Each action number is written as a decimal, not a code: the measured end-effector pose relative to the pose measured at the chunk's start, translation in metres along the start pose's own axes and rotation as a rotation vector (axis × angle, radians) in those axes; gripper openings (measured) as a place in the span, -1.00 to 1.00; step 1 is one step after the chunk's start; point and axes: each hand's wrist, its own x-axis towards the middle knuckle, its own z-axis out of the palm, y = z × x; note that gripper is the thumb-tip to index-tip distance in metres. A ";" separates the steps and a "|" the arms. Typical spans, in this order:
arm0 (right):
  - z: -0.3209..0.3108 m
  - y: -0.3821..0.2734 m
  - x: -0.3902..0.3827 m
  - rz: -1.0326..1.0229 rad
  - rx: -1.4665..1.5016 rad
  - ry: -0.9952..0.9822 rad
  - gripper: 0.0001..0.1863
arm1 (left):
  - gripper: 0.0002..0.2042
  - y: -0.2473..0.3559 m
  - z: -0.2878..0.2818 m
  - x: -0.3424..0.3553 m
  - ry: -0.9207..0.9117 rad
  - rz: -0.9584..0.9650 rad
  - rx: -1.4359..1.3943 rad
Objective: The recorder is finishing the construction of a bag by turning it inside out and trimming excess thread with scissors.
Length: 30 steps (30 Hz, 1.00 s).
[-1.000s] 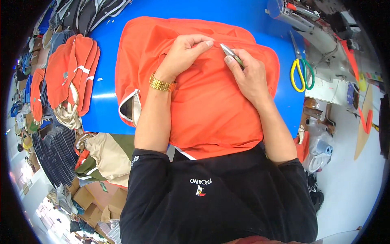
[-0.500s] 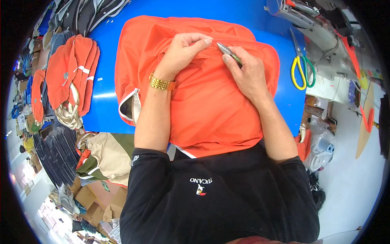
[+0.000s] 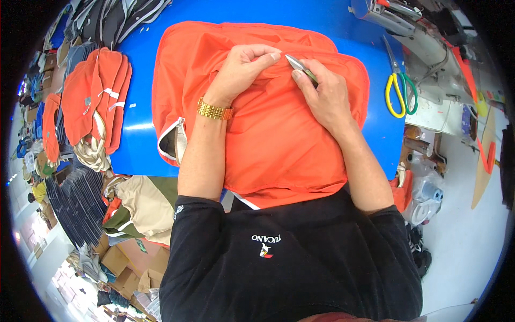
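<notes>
A large orange fabric bag [image 3: 284, 145] lies spread over the near part of the blue table. At its upper middle, my left hand [image 3: 244, 67] pinches a small bit at the bag's seam between thumb and forefinger; whether that is thread or cloth is too small to tell. My right hand [image 3: 324, 88] is wrapped round a pair of thread snips [image 3: 301, 68], their pointed blades angled toward my left fingertips. Part of the snips' green handle shows under the thumb. An open zipper [image 3: 179, 142] with pale tape curves at the bag's left edge, beside my left forearm.
Scissors [image 3: 399, 88] with yellow and green handles lie at the blue table's [image 3: 142, 96] right side, near a sewing machine [image 3: 424, 45]. Orange fabric pieces [image 3: 91, 91] are stacked at the left edge. Black pieces [image 3: 112, 19] lie at the far left; beige and green cloth [image 3: 145, 204] sits below.
The snips' tips have shifted very slightly left and up, nearer my left fingertips. My left hand keeps its pinch, and the bag lies as before.
</notes>
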 end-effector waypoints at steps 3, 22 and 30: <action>0.001 -0.001 0.000 0.020 0.030 -0.009 -0.76 | -0.81 0.002 0.001 0.000 -0.016 0.008 0.006; -0.001 0.001 -0.004 0.102 0.119 0.000 -0.77 | -0.79 0.001 0.001 -0.002 -0.017 0.021 0.008; 0.002 0.004 -0.005 -0.017 0.058 0.053 -0.77 | -0.80 0.003 0.003 -0.001 -0.003 -0.001 0.024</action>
